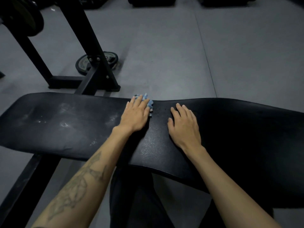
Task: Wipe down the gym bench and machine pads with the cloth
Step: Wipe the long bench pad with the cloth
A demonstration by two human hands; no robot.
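Two hands (135,114) (183,125), one cloth (148,101), one bench (65,122)

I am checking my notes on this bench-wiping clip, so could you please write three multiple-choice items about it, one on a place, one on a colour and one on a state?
1. Where does the cloth lie?
A. On the floor by the weight plate
B. Under the left hand, at the bench pad's far edge
C. Draped over the right forearm

2. What colour is the cloth?
A. Red
B. Plain black
C. Blue and white

3. How does the right hand rest?
A. Flat on the pad, holding nothing
C. Curled round the cloth
B. Gripping the rack's upright

Answers:
1. B, since the cloth peeks out past the fingers of the left hand on the bench pad.
2. C, its visible edges show blue and white patches.
3. A, its fingers lie spread on bare pad, apart from the cloth.
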